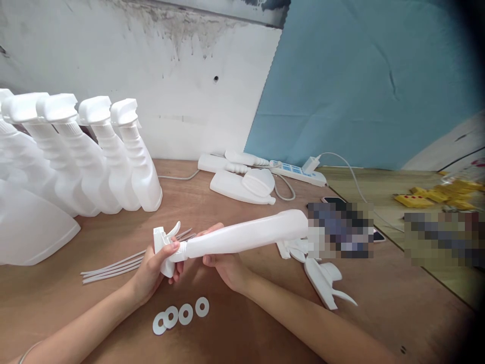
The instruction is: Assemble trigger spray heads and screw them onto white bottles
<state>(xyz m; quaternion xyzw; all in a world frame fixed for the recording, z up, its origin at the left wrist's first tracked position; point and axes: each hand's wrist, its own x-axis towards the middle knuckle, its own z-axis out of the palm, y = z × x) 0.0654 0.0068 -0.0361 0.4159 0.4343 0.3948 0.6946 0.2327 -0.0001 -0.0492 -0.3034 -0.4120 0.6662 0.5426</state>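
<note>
A white plastic spray bottle (246, 232) lies tilted on its side in the air, its base toward the right. My left hand (155, 265) is closed around the trigger sprayer head (158, 237) at the bottle's neck. My right hand (227, 268) supports the bottle's body from below, thumb on the near side and fingers behind it. Under my left hand, several thin white dip tubes (113, 269) lie on the table. Several white ring washers (185, 314) lie in a row on the near side.
Assembled spray bottles (144, 177) stand at the left. Flat white bottles (242, 187) lie at the back beside a power strip (297, 173). Loose sprayer parts (322, 283) and a phone (333, 202) are at the right. Yellow pieces (413, 200) lie on the neighbouring table.
</note>
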